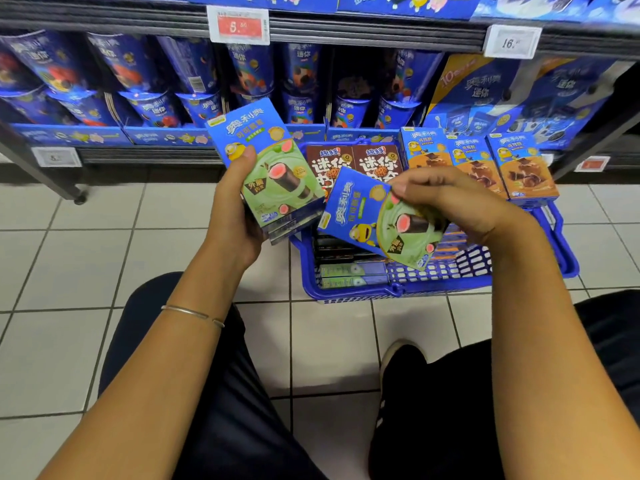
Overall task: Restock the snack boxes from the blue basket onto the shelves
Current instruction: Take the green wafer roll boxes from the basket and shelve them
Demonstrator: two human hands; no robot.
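A blue basket (540,268) stands on the tiled floor in front of the shelves. My left hand (235,202) grips a small stack of blue-and-green snack boxes (273,168), held upright left of the basket. My right hand (450,199) pinches another blue-and-green snack box (360,216) by its upper edge, tilted above the basket. Brown boxes (353,164) and orange boxes (498,164) stand upright at the basket's far side. More green boxes (349,275) lie flat inside, partly hidden.
The low shelf (145,152) behind the basket holds rows of blue cup-shaped snack packs (194,77) and large blue cartons (540,95). Price tags (239,26) hang on the upper shelf rail. My knees and a black shoe (401,362) are on the white floor tiles.
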